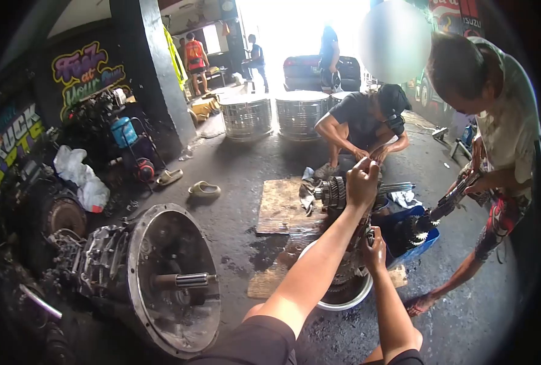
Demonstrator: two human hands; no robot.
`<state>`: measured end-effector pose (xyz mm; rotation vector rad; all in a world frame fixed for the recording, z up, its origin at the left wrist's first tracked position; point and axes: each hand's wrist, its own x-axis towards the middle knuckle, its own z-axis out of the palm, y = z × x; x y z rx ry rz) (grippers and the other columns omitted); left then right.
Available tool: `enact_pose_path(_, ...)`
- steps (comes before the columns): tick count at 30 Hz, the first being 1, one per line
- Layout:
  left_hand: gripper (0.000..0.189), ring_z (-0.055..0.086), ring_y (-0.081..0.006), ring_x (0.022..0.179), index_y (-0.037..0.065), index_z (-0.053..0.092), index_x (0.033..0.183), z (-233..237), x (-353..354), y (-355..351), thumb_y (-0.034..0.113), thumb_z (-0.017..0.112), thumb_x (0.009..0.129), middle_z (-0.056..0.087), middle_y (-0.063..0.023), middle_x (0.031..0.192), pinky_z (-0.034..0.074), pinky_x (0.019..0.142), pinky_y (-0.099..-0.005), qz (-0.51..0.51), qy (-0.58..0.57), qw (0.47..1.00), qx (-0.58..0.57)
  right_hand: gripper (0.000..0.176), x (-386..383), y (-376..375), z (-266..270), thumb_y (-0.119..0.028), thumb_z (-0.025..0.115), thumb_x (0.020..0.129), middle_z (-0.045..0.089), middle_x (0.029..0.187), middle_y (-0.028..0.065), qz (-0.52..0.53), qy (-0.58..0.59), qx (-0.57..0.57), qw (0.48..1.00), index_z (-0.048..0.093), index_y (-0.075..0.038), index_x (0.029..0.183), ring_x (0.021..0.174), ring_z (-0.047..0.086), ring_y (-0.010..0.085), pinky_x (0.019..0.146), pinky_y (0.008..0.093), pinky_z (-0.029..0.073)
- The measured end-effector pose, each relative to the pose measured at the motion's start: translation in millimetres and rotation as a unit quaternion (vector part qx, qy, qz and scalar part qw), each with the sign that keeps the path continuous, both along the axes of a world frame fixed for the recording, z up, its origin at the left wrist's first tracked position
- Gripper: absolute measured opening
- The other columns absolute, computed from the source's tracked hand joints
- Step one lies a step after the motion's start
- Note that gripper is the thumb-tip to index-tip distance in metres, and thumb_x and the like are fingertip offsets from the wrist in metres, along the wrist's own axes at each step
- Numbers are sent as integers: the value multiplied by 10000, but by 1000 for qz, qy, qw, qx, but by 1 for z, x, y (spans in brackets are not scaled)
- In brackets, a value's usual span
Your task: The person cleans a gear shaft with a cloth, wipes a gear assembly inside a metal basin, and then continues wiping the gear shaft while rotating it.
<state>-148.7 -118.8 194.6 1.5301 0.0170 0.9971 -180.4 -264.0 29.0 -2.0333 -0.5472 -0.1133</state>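
Note:
My left hand [363, 184] is raised over the gear parts with its fingers closed; what they hold, if anything, is hidden. Lower down, my right hand [375, 248] is closed around something dark that I cannot make out. Both are above a white round basin [360, 298], which contains dark metal gears [341, 277]. Behind my left hand lies a stack of gears [331, 192], and a splined shaft [398, 187] shows to its right. A blue crate [430, 244] holding gears stands right of my right hand.
A crouching co-worker [358, 118] faces me; another person [501, 121] stands at right holding a geared shaft [450, 204]. Wooden boards [276, 207] lie under the parts. At left sits a large gearbox housing [135, 267]. Metal drums [246, 115] and a slipper [204, 190] are farther back.

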Motion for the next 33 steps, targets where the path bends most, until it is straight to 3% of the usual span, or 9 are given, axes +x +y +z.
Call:
enact_pose_path(2,292,626,-156,640,-8,659,858,-1,-2,2,252,551,932,645,-100,659,471,619,-358,-22,-24,999,-1,533,2,10,-11,-485,446,1021,633,1130,253,-29,-160,67,985,526,-6,1242,1069,630,414,914,450,477)
enact_pose_path(3,286,632,-138,646,-2,660,844,-5,3,6,227,531,954,659,-83,679,487,632,-322,-22,-21,1000,7,662,-19,12,26,-576,349,1018,600,1197,276,-9,-76,73,994,526,10,1270,1169,547,488,999,487,421)
enact_pose_path(4,289,638,-120,653,3,662,829,-9,6,11,202,512,976,672,-66,699,503,645,-285,-21,-16,1000,13,520,-11,19,12,-433,441,1018,598,1190,261,-40,-119,91,988,528,11,1275,1147,566,456,984,464,438)
enact_pose_path(6,299,638,-120,655,6,658,845,-12,5,17,215,505,995,666,-73,696,511,636,-271,-51,-28,998,-9,357,-7,16,8,-204,548,947,599,1130,235,-54,-141,36,988,539,9,1234,1097,587,419,943,453,457)
enact_pose_path(10,313,642,-128,657,8,654,855,-11,-7,24,240,511,1009,664,-79,712,525,632,-272,-98,-32,994,-38,310,-12,21,14,-111,628,849,572,1087,164,-58,-126,45,989,568,-59,1148,1032,610,381,849,441,515)
enact_pose_path(13,328,642,-137,645,0,642,858,-5,-13,23,258,523,1020,665,-80,720,529,618,-289,-147,-45,985,-80,326,-6,29,-10,-104,638,824,623,1074,138,-58,-115,94,987,561,-96,1141,1002,633,383,833,456,511)
enact_pose_path(20,190,675,-183,664,11,651,880,-13,-10,28,194,701,882,673,-92,747,560,625,-312,-153,-53,980,-120,436,-6,19,37,-53,696,794,625,1196,126,-18,-46,105,993,586,-116,1211,1097,648,305,867,391,532)
enact_pose_path(28,439,682,-214,667,-16,647,913,-1,-20,32,412,578,981,684,-144,767,577,628,-324,-147,-38,987,-42,337,-9,16,23,-106,660,821,640,1117,151,-8,-43,125,991,610,-86,1153,1062,625,380,879,435,505)
enact_pose_path(33,390,687,-215,675,-13,636,892,1,-25,31,357,549,974,670,-131,758,585,643,-327,-129,-37,990,-32,387,-11,16,56,-112,704,816,625,1135,141,16,-56,129,990,601,-115,1189,1055,630,366,854,453,519)
